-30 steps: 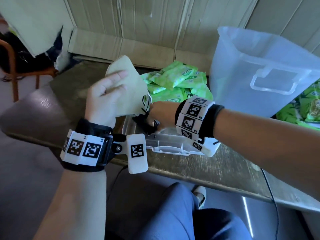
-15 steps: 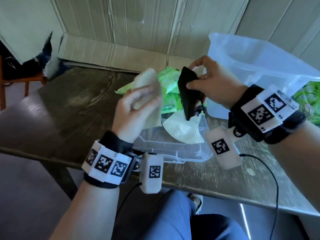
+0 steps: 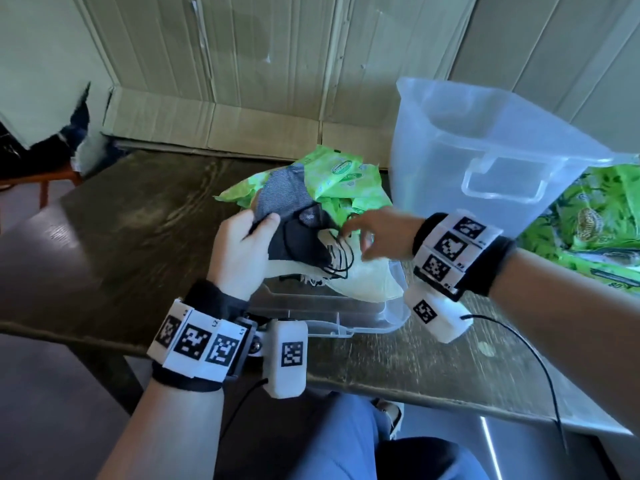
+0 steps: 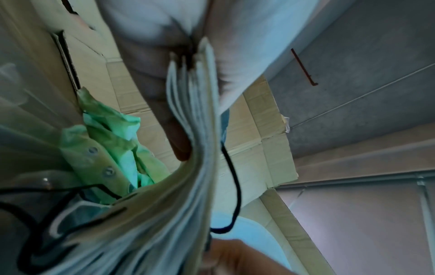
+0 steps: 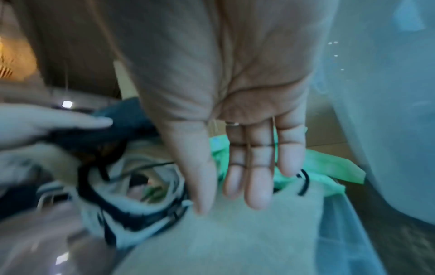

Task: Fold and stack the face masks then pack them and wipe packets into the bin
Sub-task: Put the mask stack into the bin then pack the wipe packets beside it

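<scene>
Your left hand [image 3: 239,251] grips folded white, grey and black masks [image 3: 298,244]; only the wrist view shows your right hand [image 5: 226,115] flat, fingers released.

Two hands: the left hand [image 3: 239,251] and the right hand [image 3: 384,237]. One tall clear bin [image 3: 485,157] beyond the right hand. One shallow clear tray [image 3: 332,317] under both hands. The stacked face masks [image 3: 298,237] and green wipe packets [image 3: 346,174] overlap too much to count.
</scene>
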The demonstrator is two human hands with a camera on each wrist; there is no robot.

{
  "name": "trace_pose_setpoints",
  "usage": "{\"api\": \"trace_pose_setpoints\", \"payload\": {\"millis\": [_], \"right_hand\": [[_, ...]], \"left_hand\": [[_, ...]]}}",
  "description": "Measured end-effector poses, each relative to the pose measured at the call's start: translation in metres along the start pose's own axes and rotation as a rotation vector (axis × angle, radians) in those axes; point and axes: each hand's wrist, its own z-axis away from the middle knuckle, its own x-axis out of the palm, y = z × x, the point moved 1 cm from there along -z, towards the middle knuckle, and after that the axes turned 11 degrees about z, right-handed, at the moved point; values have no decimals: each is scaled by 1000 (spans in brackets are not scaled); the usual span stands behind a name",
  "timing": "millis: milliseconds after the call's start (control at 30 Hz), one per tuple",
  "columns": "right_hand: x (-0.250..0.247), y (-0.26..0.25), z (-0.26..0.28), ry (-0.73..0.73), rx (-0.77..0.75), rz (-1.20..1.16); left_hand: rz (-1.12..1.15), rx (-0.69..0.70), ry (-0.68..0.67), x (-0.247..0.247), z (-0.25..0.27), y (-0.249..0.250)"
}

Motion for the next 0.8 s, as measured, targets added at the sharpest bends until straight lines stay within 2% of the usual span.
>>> {"api": "trace_pose_setpoints", "payload": {"millis": [67, 200, 267, 433, 533, 700, 800], "right_hand": [[6, -7, -1, -104, -43, 149], [13, -16, -9, -148, -83, 199], [12, -20, -14, -136, -85, 207], [9, -23, -18, -29, -114, 404], [5, -11, -13, 27, -60, 239], [-14, 25, 23, 353, 30, -154], [-15, 41, 48, 354, 11, -417]], "left_hand": [[-5, -15, 26, -4, -1, -1], [6, -32, 73, -7, -2, -2], [27, -43, 90, -7, -1, 0], [122, -100, 109, -5, 2, 6], [82, -63, 83, -4, 3, 10], [21, 13, 89, -2, 4, 15], [11, 46, 74, 7, 3, 18]]}}
